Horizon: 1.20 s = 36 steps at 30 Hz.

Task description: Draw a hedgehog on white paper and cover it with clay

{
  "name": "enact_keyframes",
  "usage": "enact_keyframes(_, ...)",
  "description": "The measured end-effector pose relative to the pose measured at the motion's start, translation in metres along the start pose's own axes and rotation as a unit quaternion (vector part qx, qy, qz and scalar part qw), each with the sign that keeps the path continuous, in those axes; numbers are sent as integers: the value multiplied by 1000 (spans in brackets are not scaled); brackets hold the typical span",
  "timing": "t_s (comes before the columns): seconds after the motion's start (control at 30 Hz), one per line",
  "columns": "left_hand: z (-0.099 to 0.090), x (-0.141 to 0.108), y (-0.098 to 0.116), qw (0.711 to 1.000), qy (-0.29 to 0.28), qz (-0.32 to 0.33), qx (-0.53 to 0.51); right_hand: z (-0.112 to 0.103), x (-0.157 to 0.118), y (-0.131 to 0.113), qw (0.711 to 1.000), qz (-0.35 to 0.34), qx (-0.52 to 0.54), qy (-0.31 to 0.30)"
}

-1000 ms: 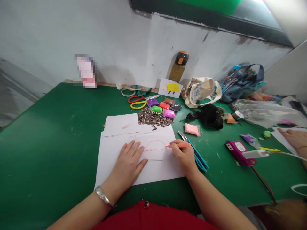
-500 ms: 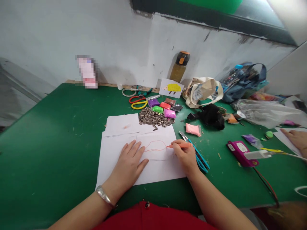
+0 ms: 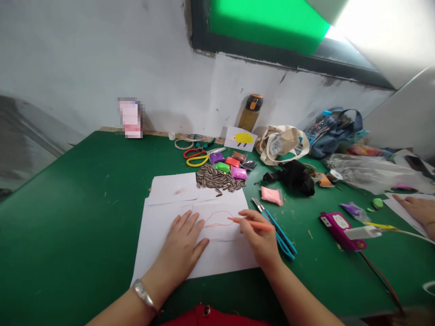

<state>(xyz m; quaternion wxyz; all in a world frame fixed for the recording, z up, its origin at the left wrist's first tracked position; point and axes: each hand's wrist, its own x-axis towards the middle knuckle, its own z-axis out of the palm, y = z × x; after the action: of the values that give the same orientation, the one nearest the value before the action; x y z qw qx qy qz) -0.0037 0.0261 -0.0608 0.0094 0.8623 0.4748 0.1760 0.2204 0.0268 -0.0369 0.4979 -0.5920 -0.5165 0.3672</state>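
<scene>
White paper sheets (image 3: 159, 235) lie on the green table, bearing an orange outline of a rounded shape tapering to the left. My left hand (image 3: 185, 242) rests flat on the paper with its fingers stretched out, left of the outline. Between the fingertips of my right hand (image 3: 260, 237) is an orange marker (image 3: 254, 223), its tip at the right part of the outline. A pile of striped sunflower seeds (image 3: 217, 179) lies on the paper's far edge. Close to my right hand are a utility knife (image 3: 268, 217) and blue-handled tweezers (image 3: 283, 235).
Behind the seeds are several coloured clay packets (image 3: 222, 167), scissors (image 3: 200, 158) and a hedgehog picture card (image 3: 240, 139). A bottle (image 3: 250, 113) and a cream bag (image 3: 282, 145) stand by the wall. At right are a magenta box (image 3: 341, 231) with cables and another person's hand (image 3: 414, 208).
The marker tip has moved slightly left, inside the outline's right end, with my right hand turning along with it. The camera view has tilted up a little. My left hand keeps its place.
</scene>
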Motion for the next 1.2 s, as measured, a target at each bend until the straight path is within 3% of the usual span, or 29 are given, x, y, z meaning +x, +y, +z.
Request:
enact_keyframes(0.13, -5, 2, 4, 999, -25, -14, -13, 4, -8, -6, 996, -34, -34, -76)
enact_keyframes(0.37, -8, 3, 7, 999, -38, -21, -18, 0, -3, 0, 998, 25, 2, -57)
enact_keyframes(0.73, -1, 1, 0, 1000, 0, 5, 4, 4, 0, 3, 997, 19, 10, -70)
enact_keyframes(1.2, 0, 0, 0, 1000, 3, -1, -2, 4, -2, 4, 997, 18, 23, -74)
